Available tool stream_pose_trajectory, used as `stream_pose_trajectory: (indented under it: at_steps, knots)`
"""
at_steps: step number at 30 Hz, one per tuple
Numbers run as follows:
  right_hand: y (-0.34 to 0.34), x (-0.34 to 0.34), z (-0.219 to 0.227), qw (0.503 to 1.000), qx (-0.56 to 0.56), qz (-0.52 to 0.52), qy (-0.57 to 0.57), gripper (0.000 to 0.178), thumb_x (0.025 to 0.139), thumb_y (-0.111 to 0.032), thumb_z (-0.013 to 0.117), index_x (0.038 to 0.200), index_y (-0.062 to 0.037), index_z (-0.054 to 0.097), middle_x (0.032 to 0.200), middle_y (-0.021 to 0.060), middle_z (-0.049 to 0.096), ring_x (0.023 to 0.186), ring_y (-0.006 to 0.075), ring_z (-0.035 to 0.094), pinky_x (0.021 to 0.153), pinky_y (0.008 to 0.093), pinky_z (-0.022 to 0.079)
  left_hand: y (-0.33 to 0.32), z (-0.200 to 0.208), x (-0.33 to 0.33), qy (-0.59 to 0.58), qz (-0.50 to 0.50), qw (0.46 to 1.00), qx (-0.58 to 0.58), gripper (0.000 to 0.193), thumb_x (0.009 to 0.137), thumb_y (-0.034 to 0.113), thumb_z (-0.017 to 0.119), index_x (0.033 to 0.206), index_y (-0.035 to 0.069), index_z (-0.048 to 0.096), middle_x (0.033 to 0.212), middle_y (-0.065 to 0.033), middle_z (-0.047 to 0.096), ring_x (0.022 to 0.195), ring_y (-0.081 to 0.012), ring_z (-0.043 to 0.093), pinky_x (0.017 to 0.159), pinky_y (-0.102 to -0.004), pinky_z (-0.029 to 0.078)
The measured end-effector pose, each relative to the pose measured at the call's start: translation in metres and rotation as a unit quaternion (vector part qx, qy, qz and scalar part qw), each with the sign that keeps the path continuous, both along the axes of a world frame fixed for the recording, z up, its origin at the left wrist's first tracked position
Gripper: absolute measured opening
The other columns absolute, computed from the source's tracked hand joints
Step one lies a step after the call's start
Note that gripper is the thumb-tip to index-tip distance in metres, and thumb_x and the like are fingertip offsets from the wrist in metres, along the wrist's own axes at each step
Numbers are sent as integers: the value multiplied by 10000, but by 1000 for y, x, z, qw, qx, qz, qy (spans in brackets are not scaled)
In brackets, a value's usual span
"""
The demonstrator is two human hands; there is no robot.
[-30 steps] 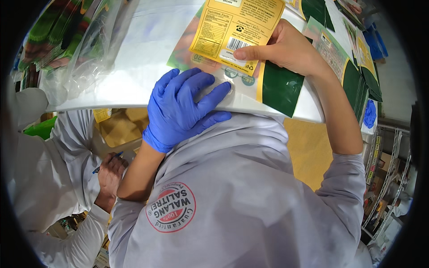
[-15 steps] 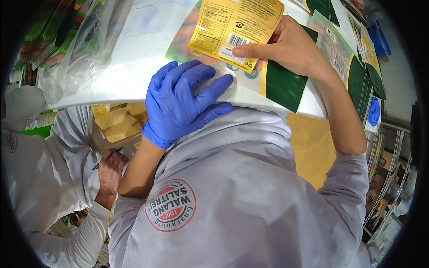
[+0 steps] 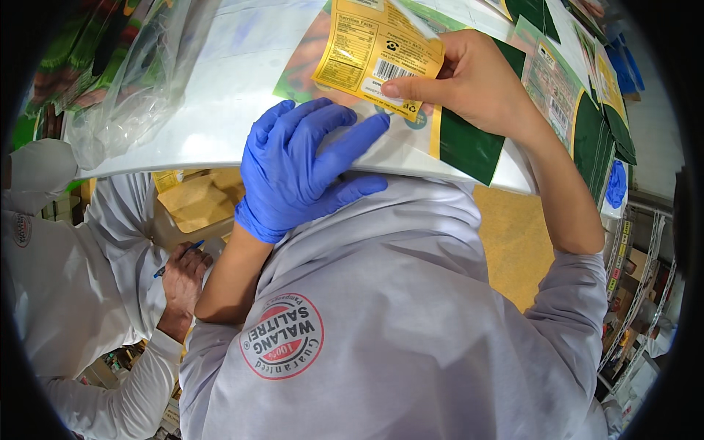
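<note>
A yellow printed label (image 3: 359, 51) is pinched by its right edge between the thumb and fingers of my bare right hand (image 3: 480, 84). The label's right part curls up, and its lower edge lies over a flat plastic pouch (image 3: 471, 147) with a dark green end and a clear, picture-printed part. My left hand (image 3: 293, 165), in a blue glove, lies with fingers spread at the pouch's near left edge. Its fingertips rest on or just over the clear part; nothing shows in its grasp.
The pouch lies on a white table (image 3: 198, 110) with a curved near edge. More printed pouches (image 3: 561, 103) lie to the right. A clear plastic bag (image 3: 128, 95) is at the left. A co-worker's hand (image 3: 183, 279) holds a blue pen at lower left. A wire rack (image 3: 645, 293) stands at right.
The label's right part has bent and curled, its lower right corner now lower toward the pouch. My left forefinger has stretched slightly to the right and up. The pouch stays nearly in place.
</note>
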State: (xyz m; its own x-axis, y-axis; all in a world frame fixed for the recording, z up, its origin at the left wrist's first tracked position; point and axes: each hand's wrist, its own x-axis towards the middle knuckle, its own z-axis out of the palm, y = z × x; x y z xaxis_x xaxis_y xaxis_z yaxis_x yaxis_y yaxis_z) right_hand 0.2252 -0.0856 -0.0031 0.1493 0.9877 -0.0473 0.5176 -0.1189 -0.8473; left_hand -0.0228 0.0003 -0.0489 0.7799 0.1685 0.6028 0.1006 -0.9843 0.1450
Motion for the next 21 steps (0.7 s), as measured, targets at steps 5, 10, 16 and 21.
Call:
stream_pose_trajectory:
  at_steps: [5, 10, 16, 21]
  knots:
    - [1, -4, -3, 999, 40, -3, 12, 350, 850, -274, 839, 1007, 29, 760, 717, 76, 707, 614, 107, 665, 574, 261, 502, -11, 14, 0, 65, 75, 995, -12, 802, 712, 691, 760, 1384, 269, 642, 1224, -84, 638, 1136, -290, 609, 986, -471, 435]
    - [0, -12, 10, 994, 13, -8, -112, 522, 871, -522, 763, 988, -13, 773, 692, 113, 696, 595, 194, 690, 585, 314, 540, -10, 17, 4, 137, 98, 986, 10, 857, 689, 737, 737, 1414, 298, 613, 1428, -81, 577, 1349, -305, 523, 1168, -517, 305]
    - [-5, -36, 22, 857, 124, -61, -497, 811, 703, -818, 692, 855, -25, 761, 695, 149, 701, 603, 290, 715, 572, 374, 563, -4, 12, 6, 142, 88, 986, 10, 824, 694, 722, 737, 1403, 322, 611, 1442, -87, 577, 1354, -314, 524, 1177, -535, 313]
    - [-6, -11, 74, 817, -117, -190, -531, 921, 640, -886, 688, 761, 26, 730, 579, 135, 642, 566, 282, 699, 528, 379, 538, -9, 15, 6, 130, 103, 986, 8, 800, 693, 690, 756, 1409, 369, 604, 1401, -94, 598, 1307, -321, 550, 1164, -519, 342]
